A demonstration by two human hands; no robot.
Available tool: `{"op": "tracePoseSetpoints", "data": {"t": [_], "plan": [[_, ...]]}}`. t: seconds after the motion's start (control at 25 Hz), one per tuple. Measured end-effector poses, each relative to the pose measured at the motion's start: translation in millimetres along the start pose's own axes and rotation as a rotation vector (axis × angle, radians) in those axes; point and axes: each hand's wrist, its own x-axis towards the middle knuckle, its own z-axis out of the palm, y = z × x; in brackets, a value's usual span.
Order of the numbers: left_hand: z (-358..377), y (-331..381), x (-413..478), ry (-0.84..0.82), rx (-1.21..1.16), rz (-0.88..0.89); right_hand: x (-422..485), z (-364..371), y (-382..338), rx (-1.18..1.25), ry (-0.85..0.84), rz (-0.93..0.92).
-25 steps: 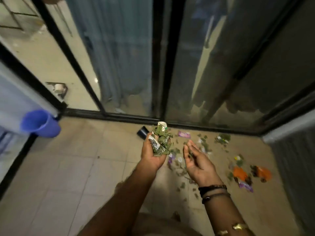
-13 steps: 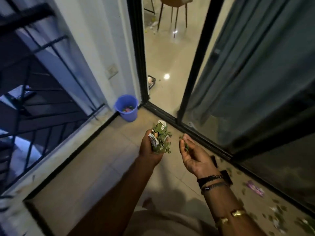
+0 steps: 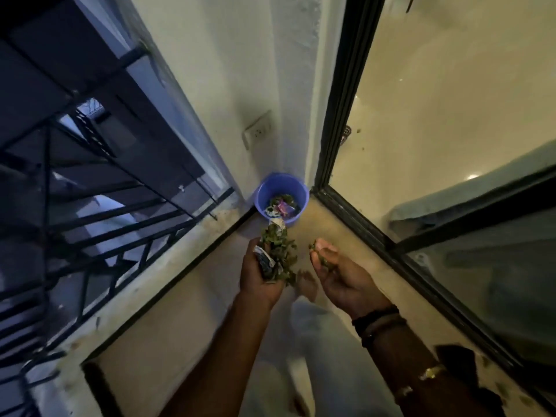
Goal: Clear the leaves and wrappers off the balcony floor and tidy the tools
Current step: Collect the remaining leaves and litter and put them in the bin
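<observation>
Blue bucket (image 3: pixel 264 192) in floor (image 3: pixel 186 326) corner now near — left hand (image 3: pixel 261 281) clutches leaf-wrapper bunch (image 3: pixel 278 251), right hand (image 3: pixel 341 276) pinches leaf bits (image 3: pixel 319 256) — dump next.

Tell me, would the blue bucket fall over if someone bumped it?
Probably quite easily. The bucket looks like thin plastic with only some scraps inside, so it is likely light. It seems narrower at the base, so a bump might tip it, though the wall behind may catch it.
</observation>
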Motion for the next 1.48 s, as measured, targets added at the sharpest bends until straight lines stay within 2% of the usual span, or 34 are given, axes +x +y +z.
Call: {"op": "tracePoseSetpoints", "data": {"t": [0.16, 0.4, 0.52, 0.6, 0.68, 0.76, 0.84, 0.92, 1.16, 1.32, 1.48], "plan": [[15.0, 40.1, 142.1, 0.093, -0.077, -0.011, 134.4, 54.1, -21.3, -0.069, 0.039, 0.046], [43.0, 61.4, 343.6, -0.004, -0.037, -0.031, 334.9, 87.9, -37.8, -0.242, 0.090, 0.015], [42.3, 51.7, 446.3, -0.038, 0.035, -0.035, 432.8, 89.4, -36.8, -0.412, 0.086, 0.035], [33.0, 52.0, 488.5, 0.096, 0.172, 0.004, 477.8, 84.5, -35.6, -0.489, 0.105, 0.060], [38.9, 58.6, 493.1, 0.150, 0.251, 0.028, 493.2, 76.9, -38.6, -0.467, 0.160, 0.028], [49.8, 70.2, 464.9, 0.188, 0.313, 0.007, 474.7, 71.7, -41.1, -0.409, 0.177, -0.021], [66.7, 86.5, 417.5, 0.125, 0.338, -0.058, 425.5, 76.0, -47.8, -0.316, 0.220, -0.083], [87.9, 100.5, 361.0, 0.044, 0.386, -0.115, 355.2, 89.4, -57.6, -0.189, 0.283, -0.143], [160.0, 124.0, 190.7, -0.107, 0.622, -0.110, 146.7, 115.7, -64.8, 0.158, 0.263, -0.347], [166.9, 97.5, 114.6, -0.278, 0.832, -0.093, 43.0, 95.5, -38.0, 0.380, 0.295, -0.453], [146.7, 31.1, 35.8, -0.491, 1.084, -0.201, -34.6, 37.9, 5.7, 0.600, 0.412, -0.556]]}}
